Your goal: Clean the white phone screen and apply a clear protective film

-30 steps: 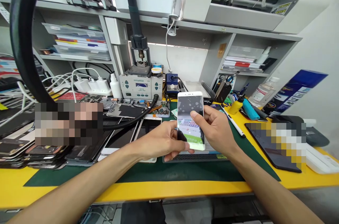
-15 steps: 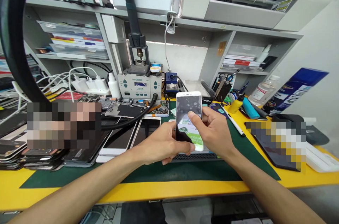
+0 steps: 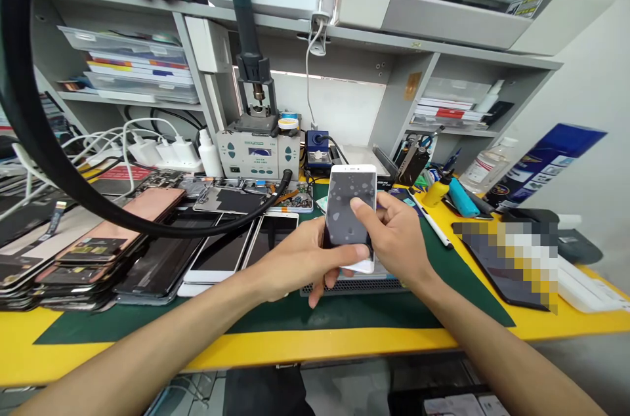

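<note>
A white smartphone (image 3: pixel 344 206) is held upright above the green mat, its screen facing me, mostly dark grey with light spots and smudges. My left hand (image 3: pixel 315 255) grips its lower left side, with the thumb lying across the bottom of the screen and the fingers behind. On the right edge, my right hand (image 3: pixel 394 232) is closed round the phone, its thumb touching the middle of the screen. Under the phone, a dark perforated tray or stand (image 3: pixel 369 285) rests on the mat, partly hidden by my hands.
Several phones and phone parts (image 3: pixel 162 258) lie at the left. A hot air station (image 3: pixel 258 153) stands behind, its black hose (image 3: pixel 162 226) looping across the left. At the right are a pen (image 3: pixel 433 222), a yellow bottle (image 3: pixel 437 191) and a dark tablet-like panel (image 3: pixel 492 265). The green mat (image 3: pixel 275 317) covers the yellow bench.
The phone screen has gone from a bright green and white picture to dark grey. My left thumb has moved up and right across the screen's bottom. The view has shifted slightly.
</note>
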`<move>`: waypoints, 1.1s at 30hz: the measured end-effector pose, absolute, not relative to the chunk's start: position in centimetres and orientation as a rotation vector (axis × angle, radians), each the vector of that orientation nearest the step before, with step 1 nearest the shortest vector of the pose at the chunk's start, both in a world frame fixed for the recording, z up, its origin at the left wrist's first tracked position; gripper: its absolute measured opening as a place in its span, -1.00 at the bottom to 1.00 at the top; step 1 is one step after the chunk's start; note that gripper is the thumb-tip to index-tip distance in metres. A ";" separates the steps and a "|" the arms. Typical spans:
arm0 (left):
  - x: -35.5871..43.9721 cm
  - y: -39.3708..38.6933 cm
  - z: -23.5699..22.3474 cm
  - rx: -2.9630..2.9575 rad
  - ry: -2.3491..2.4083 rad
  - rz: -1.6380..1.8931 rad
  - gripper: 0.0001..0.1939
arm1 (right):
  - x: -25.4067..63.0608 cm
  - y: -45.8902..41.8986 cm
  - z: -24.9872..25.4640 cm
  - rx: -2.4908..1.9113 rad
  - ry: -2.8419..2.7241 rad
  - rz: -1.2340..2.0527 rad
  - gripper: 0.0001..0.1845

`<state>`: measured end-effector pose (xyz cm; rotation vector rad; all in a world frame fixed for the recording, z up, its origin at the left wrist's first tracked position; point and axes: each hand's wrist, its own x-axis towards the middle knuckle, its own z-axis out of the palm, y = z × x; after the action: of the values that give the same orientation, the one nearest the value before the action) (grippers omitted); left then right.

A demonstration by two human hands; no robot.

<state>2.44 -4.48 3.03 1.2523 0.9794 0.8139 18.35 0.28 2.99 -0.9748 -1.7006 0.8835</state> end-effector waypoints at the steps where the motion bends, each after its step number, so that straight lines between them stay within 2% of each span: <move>1: 2.2 -4.4 3.1 1.218 0.945 0.815 -0.57 | 18.4 0.3 3.0 -0.967 -1.704 0.894 -0.67; 9: 1.9 -3.9 2.7 1.076 0.751 0.871 -0.69 | 18.8 0.4 2.5 -0.894 -1.715 0.934 -0.70; 18: 1.7 -3.6 2.8 1.049 0.713 0.830 -0.62 | 18.8 0.3 2.7 -0.864 -1.713 0.872 -0.68; 22: 1.7 -3.6 2.9 1.050 0.743 0.789 -0.56 | 18.8 0.4 2.6 -0.845 -1.662 0.954 -0.69; 27: 1.5 -3.8 2.9 1.077 0.742 0.711 -0.72 | 19.2 0.7 3.0 -0.894 -1.604 0.826 -0.71; 33: 1.2 -4.0 2.8 1.141 0.643 0.732 -0.75 | 19.4 0.8 3.2 -0.876 -1.588 0.692 -0.73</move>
<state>1.21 -3.97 2.76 1.1412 0.6432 0.7322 19.43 0.79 3.24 -0.8761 -1.5881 0.6918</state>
